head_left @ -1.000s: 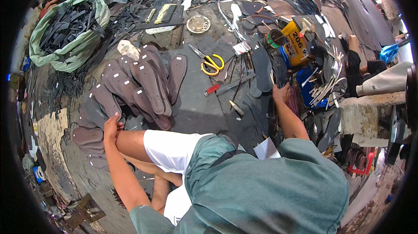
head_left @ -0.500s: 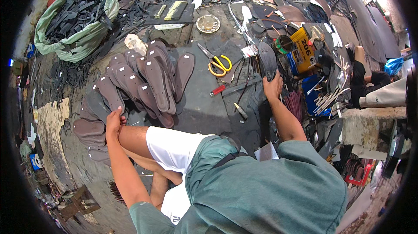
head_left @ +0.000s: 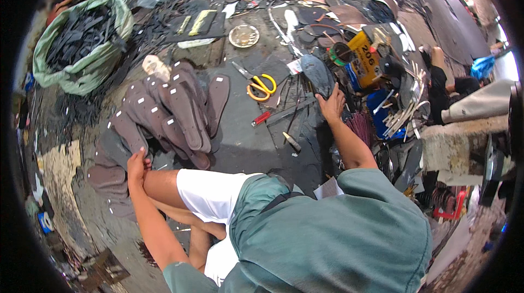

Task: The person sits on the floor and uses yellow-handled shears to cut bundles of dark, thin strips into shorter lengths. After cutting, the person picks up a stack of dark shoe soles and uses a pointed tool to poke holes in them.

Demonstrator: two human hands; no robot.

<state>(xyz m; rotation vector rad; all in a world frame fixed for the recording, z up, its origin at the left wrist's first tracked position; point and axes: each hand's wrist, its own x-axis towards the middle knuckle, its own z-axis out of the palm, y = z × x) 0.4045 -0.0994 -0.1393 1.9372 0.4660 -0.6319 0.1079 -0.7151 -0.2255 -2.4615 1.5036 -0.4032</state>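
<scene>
My right hand (head_left: 332, 106) is at the near end of a dark grey sole (head_left: 316, 73) lying on the floor at right of centre. Its fingers are spread, with the fingertips at the sole's edge. At the left, beside my bent knee, my left hand (head_left: 138, 166) has its fingers closed at the near end of a brown sole (head_left: 129, 132). That sole belongs to a fanned pile of brown insole-shaped pieces (head_left: 183, 110) with small white stickers. Between the hands lie yellow-handled scissors (head_left: 261, 85), a red-handled blade tool (head_left: 261, 118) and a short knife (head_left: 292, 141).
A green sack (head_left: 41, 66) of black scraps stands at the far left. A metal dish (head_left: 244, 36) lies beyond the scissors. To the right are a yellow container (head_left: 364, 61), a green-rimmed can (head_left: 341, 53), strips (head_left: 404, 110) and a bundle of thin sticks (head_left: 358, 126). Another person's leg (head_left: 436, 69) shows beyond.
The view has shifted, so most things sit further left. The fingers of my right hand have spread apart at the dark sole, which lies at more of a tilt. My left hand stays by the pile.
</scene>
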